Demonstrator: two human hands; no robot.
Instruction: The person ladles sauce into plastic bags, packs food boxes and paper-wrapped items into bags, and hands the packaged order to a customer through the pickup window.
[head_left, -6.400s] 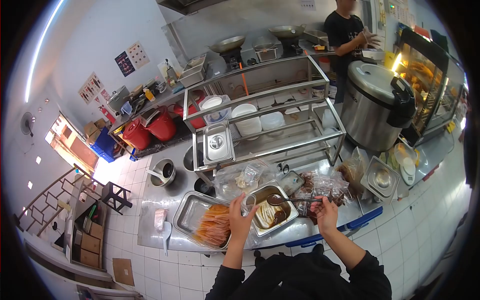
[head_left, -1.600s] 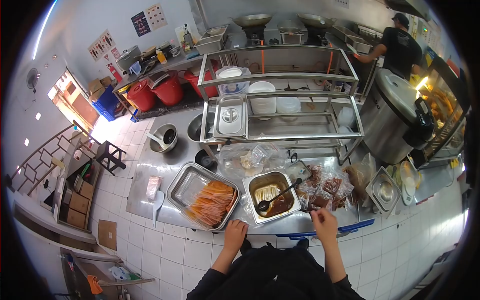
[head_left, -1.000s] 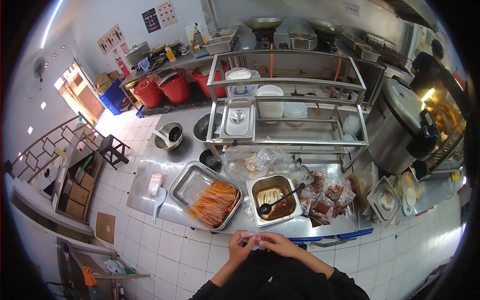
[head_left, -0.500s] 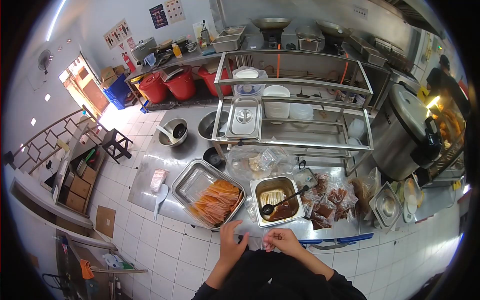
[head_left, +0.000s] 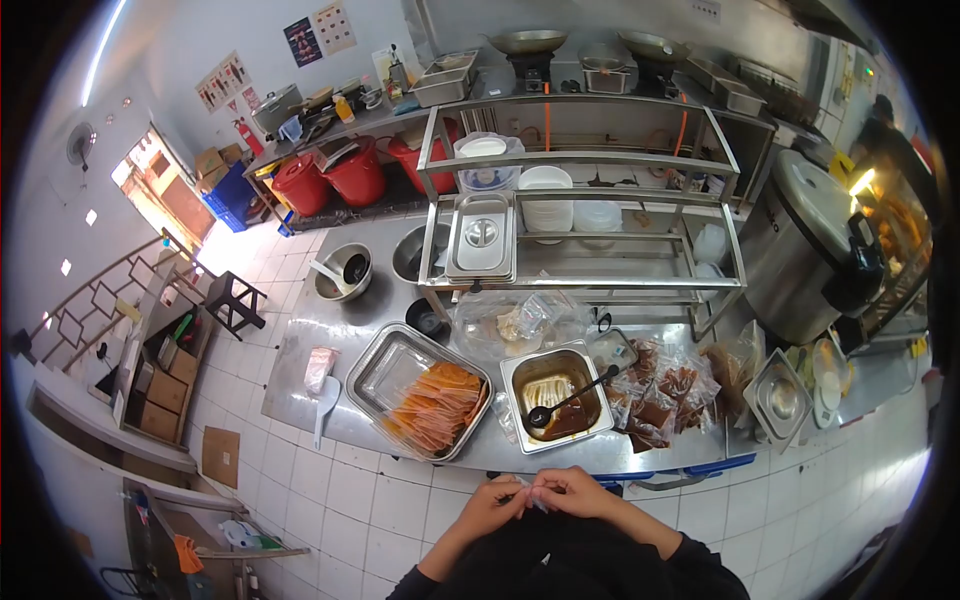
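My left hand (head_left: 492,506) and my right hand (head_left: 572,494) meet just in front of the table's near edge, fingers pinched together. Between the fingertips is a small clear plastic bag (head_left: 537,503), mostly covered by the fingers. Beyond the hands stands a square steel pan (head_left: 520,437) of brown sauce, a black ladle (head_left: 578,396) resting in it. To its left, a large steel tray (head_left: 372,352) holds many orange-brown, thin plastic packets (head_left: 440,405). Right of the pan lies a pile of sealed bags of brown sauce (head_left: 672,395).
A steel rack (head_left: 590,195) with lidded pans and white containers rises behind. A white spatula (head_left: 326,405), a stack of small bags (head_left: 320,370) and a steel bowl (head_left: 343,272) sit at left. At right are a large cooker (head_left: 797,250) and another person (head_left: 885,140).
My left hand has come down and right, and its fingers have closed on the plastic bag beside my right hand. The camera view has shifted slightly.
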